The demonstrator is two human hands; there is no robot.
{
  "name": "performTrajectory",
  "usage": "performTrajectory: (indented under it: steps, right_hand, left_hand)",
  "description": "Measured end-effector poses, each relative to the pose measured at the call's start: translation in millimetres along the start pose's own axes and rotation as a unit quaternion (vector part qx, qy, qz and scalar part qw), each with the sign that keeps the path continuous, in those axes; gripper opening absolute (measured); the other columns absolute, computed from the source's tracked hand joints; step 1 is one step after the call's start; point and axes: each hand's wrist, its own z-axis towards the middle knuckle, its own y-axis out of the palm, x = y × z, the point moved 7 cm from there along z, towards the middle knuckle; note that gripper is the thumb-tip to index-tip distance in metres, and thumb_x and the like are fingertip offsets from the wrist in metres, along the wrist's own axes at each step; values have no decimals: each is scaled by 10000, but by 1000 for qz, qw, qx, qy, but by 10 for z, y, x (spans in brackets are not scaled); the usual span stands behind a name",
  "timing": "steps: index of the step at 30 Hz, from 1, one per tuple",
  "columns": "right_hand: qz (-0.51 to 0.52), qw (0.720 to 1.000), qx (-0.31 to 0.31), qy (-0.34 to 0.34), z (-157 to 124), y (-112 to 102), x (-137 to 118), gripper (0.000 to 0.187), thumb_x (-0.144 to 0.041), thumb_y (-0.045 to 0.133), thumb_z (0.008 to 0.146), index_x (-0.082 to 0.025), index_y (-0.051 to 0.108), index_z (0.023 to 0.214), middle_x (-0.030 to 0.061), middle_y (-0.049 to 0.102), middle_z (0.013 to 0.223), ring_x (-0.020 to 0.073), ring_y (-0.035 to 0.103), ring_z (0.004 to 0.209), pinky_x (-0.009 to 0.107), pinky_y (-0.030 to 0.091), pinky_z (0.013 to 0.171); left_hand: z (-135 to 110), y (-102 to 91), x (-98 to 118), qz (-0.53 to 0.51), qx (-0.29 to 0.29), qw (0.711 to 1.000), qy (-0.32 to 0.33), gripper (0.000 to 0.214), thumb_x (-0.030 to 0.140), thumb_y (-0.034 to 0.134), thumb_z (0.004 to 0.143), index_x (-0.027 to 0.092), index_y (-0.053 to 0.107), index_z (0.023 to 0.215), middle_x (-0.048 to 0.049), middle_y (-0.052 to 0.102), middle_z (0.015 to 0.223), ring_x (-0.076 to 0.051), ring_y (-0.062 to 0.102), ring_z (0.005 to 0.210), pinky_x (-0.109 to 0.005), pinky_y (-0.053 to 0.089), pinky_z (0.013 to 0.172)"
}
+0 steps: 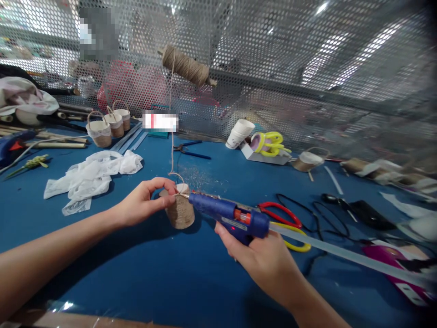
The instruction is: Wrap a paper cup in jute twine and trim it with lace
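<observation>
My right hand (pixel 262 257) is wrapped round a blue hot glue gun (pixel 221 212), with a long glue stick (pixel 327 248) trailing from its back end. The nozzle points left and meets the rim of a twine-wrapped cup (pixel 180 213). At that same rim, my left hand (pixel 150 198) pinches a strand of twine (pixel 172 155) between thumb and fingers. The strand runs up to a twine spool (pixel 186 66) mounted on the mesh. My fingertips and the nozzle partly hide the cup's rim.
White lace (pixel 92 175) lies to the left, below several small handled baskets (pixel 99 133). Blue-handled pliers (pixel 193 150) rest behind the cup. Red-and-yellow-handled scissors (pixel 280 214) and black cables (pixel 317 214) lie right. Paper cups (pixel 239 133) stand near the perforated metal screen (pixel 273 54).
</observation>
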Motion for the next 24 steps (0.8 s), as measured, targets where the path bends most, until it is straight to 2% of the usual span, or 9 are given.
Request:
performTrajectory:
  steps: [5,9,13,18,24]
  right_hand:
    - [-11,1000,12,-25,0,-11,-69,95,-259,532,789,-222,620,786,4,652,615,192,638,585,310,550,577]
    - [-19,998,32,-42,0,-36,-91,101,-250,528,785,-206,614,811,49,697,757,221,668,715,344,554,707]
    - [-30,998,42,-46,10,-49,-98,115,-253,537,780,-186,619,823,66,699,765,231,668,721,356,551,722]
    - [-5,999,20,-35,11,4,-104,70,-212,524,776,-203,593,768,24,673,665,187,638,585,306,552,603]
    - [-25,998,42,-33,-7,-38,-91,90,-236,522,781,-201,605,787,41,684,699,208,661,652,319,555,650]
  left_hand:
    - [3,-2,-5,-1,6,1000,4,119,266,551,800,161,522,753,-49,580,903,-196,512,987,-368,367,905]
    - [2,1,0,-2,8,1000,4,115,263,550,797,162,523,749,-47,578,886,-199,505,1001,-360,368,897]
    - [-3,2,11,4,7,1000,-2,119,274,549,794,162,521,762,-61,577,918,-209,502,1008,-375,370,894]
    - [-7,9,13,0,4,1000,3,131,285,543,804,163,516,763,-60,577,916,-206,500,1003,-371,372,889]
    - [-7,9,2,-4,6,1000,7,113,266,545,803,163,516,765,-52,561,908,-201,487,1011,-361,349,907]
